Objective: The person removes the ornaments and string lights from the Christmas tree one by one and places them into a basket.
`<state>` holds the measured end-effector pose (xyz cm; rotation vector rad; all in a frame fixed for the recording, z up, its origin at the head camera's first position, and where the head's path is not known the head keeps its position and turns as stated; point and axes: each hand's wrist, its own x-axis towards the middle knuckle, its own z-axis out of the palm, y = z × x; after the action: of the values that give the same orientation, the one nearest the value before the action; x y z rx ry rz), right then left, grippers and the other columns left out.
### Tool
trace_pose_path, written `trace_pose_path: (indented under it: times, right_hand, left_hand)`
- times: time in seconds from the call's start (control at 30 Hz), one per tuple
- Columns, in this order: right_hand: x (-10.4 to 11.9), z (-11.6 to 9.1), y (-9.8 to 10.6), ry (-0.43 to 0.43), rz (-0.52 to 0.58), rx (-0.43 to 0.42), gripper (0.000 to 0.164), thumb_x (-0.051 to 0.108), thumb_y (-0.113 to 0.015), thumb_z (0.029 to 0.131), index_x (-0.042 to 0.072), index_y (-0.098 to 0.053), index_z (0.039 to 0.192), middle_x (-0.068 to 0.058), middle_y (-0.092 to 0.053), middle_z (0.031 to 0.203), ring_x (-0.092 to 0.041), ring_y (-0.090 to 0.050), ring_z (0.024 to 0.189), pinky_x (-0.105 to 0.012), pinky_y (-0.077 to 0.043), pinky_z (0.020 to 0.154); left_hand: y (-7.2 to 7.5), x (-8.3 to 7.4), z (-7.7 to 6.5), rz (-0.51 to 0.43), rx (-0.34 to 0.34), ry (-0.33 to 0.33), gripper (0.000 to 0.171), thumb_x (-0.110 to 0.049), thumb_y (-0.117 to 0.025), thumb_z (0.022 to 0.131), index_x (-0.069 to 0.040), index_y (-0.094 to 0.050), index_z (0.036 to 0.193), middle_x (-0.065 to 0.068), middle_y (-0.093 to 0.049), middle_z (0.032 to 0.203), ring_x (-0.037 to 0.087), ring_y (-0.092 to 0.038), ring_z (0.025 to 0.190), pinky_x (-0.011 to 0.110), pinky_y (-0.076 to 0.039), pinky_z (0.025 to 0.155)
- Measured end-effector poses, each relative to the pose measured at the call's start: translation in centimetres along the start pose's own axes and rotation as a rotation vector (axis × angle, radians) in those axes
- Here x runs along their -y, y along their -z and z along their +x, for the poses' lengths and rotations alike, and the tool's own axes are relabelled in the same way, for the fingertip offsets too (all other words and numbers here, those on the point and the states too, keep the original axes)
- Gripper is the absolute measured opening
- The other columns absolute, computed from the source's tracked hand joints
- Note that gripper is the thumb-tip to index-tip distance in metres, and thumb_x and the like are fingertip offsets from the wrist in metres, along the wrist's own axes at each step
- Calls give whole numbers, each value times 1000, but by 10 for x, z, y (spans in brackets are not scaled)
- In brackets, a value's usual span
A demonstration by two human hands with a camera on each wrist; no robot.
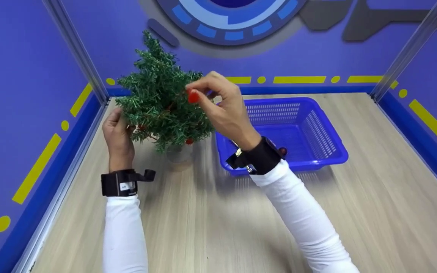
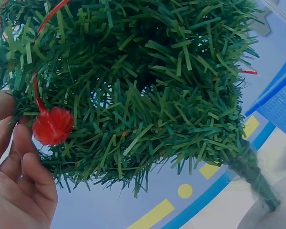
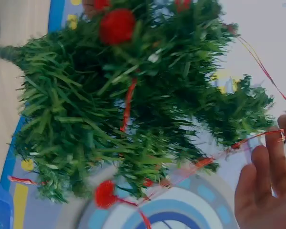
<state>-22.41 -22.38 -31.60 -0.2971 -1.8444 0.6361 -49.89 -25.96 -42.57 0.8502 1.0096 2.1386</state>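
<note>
A small artificial Christmas tree [image 1: 161, 91] leans to the left in the head view, its base pale and see-through. My left hand [image 1: 117, 129] grips the outer branches on its left side; fingers curl in at the green tips in the left wrist view, beside a red flower-like ornament [image 2: 53, 126]. At the tree's upper right, my right hand [image 1: 222, 102] pinches a thin red cord [image 3: 257, 137], seen running to the tree in the right wrist view. A red ornament [image 1: 193, 96] shows at the right fingertips. Another red ornament [image 3: 105, 193] hangs by the branches.
A blue plastic basket [image 1: 334, 132] stands right of the tree, partly behind the right forearm, with a dark red ball [image 1: 282, 151] in it. The wood-grain table [image 1: 211, 227] is bounded by blue panels [image 1: 25, 76] at the back and sides.
</note>
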Motion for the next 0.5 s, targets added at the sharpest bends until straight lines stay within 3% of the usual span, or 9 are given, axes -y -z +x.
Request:
trace_pose_path:
  times: [0.2,0.37,0.5]
  right_hand:
    - [1,-18,12,109,-36,154,12,9,-64,100,4,-75,104,-5,-75,93,-13,-65,82,-28,-53,77]
    - [-1,-43,28,27,5,329,13,15,-65,100,6,-75,102,-1,-72,86,-8,-61,69,-25,-52,65]
    - [-8,-60,43,-49,-7,386,13,20,-65,101,11,-75,98,4,-59,71,-7,-46,58,-23,-39,55]
  left_hand:
    - [2,3,-2,14,-11,-36,16,-5,-63,98,-9,-75,90,-5,-49,64,9,-41,58,21,-30,55]
    - [3,6,-1,22,-7,-37,14,-8,-64,99,-7,-76,91,-2,-53,63,12,-44,58,22,-30,56]
    - [1,5,-1,30,-7,-47,14,-8,-63,99,-6,-76,94,-2,-54,64,13,-47,59,22,-33,56]
